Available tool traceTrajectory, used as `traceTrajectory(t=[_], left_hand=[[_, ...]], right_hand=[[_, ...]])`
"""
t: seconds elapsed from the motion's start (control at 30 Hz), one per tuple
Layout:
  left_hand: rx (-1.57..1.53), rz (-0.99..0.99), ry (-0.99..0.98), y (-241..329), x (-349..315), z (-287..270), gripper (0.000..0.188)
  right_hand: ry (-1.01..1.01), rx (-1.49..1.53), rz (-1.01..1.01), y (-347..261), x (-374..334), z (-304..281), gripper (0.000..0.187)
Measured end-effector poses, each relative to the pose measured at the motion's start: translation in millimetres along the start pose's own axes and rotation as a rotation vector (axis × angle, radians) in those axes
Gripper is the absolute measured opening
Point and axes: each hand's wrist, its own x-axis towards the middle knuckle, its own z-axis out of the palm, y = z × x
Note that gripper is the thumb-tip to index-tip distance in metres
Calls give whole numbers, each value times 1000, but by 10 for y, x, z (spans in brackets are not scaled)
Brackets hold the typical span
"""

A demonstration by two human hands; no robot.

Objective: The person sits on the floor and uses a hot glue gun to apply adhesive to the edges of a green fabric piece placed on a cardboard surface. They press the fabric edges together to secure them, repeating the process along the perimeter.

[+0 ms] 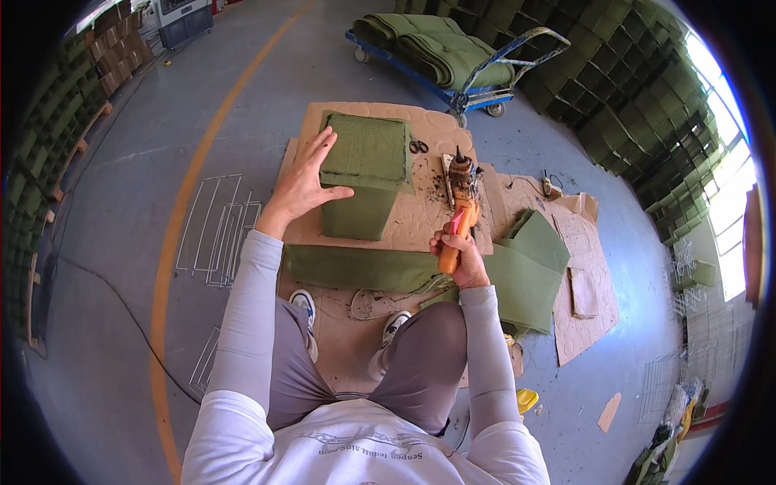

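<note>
A green fabric box [356, 212] stands on a cardboard-covered work surface [428, 212], its squarish top face turned up toward me. My left hand [305, 179] is at the box's left side, thumb and fingers spread apart. Whether the fingertips touch the fabric I cannot tell. In my right hand [462, 257] is an orange hot glue gun [464, 212], gripped by its handle. Its dark, grimy nozzle points away from me, to the right of the box. Black-handled scissors [418, 146] lie beside the box's far right corner.
Green fabric panels [529, 271] lie on cardboard at my right. White wire frames [217, 230] rest on the floor at left. A blue trolley [477, 99] with folded green fabric [436, 50] stands ahead. Stacked green boxes [630, 97] line the right; a cable [133, 295] crosses the left floor.
</note>
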Motion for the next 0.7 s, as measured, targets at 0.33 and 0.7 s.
traceTrajectory(t=[0.33,0.7], left_hand=[[403,-82,273,461,-22,481,84],[527,160,163,574,-92,540,73]], right_hand=[[141,102,-225,199,306,392,24],[690,18,-367,187,382,-289,26]])
